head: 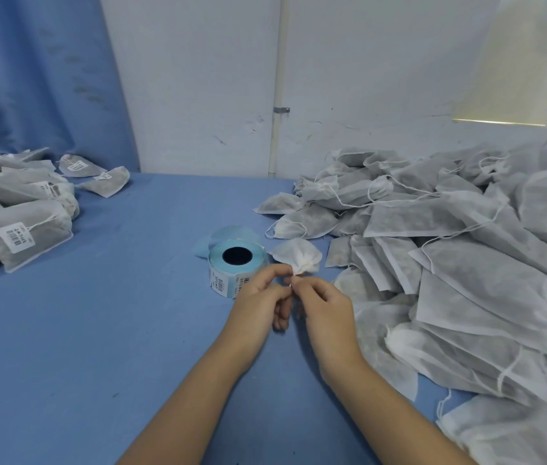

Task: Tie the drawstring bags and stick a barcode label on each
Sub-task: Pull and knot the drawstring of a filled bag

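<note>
Grip: left hand (262,292) and right hand (327,307) each pinch the thin white string (290,283), fingertips nearly meeting; any knot is too small to see.
Bag (295,252): soft papery white fabric, neck bunched, fanned just above the fingers.
Label roll (236,263): round, pale-blue backing, beside the bag.
Right pile (450,250): limp, flat bags.
Left pile (20,209): stuffed, labelled bags.
Table (97,330): smooth blue cloth.

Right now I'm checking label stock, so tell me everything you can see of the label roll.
The label roll lies flat on the blue table, dark core hole facing up. Its wound layers look pale blue; white barcode labels show on the outer wrap. A loose blue tail curls behind it. The left hand overlaps its near right edge; contact cannot be told. A drawstring bag is right of it.
</note>
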### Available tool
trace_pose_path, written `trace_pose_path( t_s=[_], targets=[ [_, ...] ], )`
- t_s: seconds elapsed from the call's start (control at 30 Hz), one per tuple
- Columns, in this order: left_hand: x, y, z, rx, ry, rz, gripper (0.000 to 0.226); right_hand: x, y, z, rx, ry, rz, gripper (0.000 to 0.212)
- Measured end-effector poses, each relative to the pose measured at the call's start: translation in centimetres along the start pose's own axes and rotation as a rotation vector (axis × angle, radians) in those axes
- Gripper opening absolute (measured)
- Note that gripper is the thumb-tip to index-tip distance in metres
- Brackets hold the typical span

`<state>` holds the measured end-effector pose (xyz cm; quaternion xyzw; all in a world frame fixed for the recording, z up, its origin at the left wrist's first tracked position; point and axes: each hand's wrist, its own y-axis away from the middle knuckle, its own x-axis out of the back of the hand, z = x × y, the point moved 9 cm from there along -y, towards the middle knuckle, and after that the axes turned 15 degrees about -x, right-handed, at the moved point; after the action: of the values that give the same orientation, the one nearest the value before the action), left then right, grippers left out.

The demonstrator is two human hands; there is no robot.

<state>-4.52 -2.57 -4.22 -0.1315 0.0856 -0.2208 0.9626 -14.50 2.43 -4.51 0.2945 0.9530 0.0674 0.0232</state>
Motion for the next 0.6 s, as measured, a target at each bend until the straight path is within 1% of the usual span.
trace_pose_path(
  t_s=[0.13,0.23,0.3,0.37,0.47,0.53,0.6],
  targets=[
    [-0.2,0.7,0.1,-0.028,-0.045,-0.043,0.029,0.3,0.2,0.1,-0.071,-0.161,-0.092,0.018],
    [-0.9,1.2,0.0,0.006,-0.039,-0.054,0.043,0.2,0.2,0.4,-0.135,-0.227,-0.123,0.024],
    [-1.3,1.4,-0.3,0.044,0.025,-0.037,0.052,0.4,0.0,0.7,-0.196,-0.328,-0.118,0.020],
    [-1.3,1.4,-0.6,0.077,0.077,-0.003,0.054,0.7,-0.2,1.1,-0.261,-0.451,-0.118,0.015],
    [-0.7,1.0,-0.7,0.076,0.059,0.037,0.048,0.6,-0.6,1.3,-0.288,-0.514,-0.134,0.012],
    [-0.3,1.0,-0.4,0.013,-0.069,0.041,0.039,0.4,-0.7,1.2,-0.284,-0.520,-0.170,0.010],
    [0.4,1.2,0.3,-0.088,-0.245,0.054,0.022,0.2,-0.8,0.9,-0.281,-0.525,-0.243,0.012]
  ],
)
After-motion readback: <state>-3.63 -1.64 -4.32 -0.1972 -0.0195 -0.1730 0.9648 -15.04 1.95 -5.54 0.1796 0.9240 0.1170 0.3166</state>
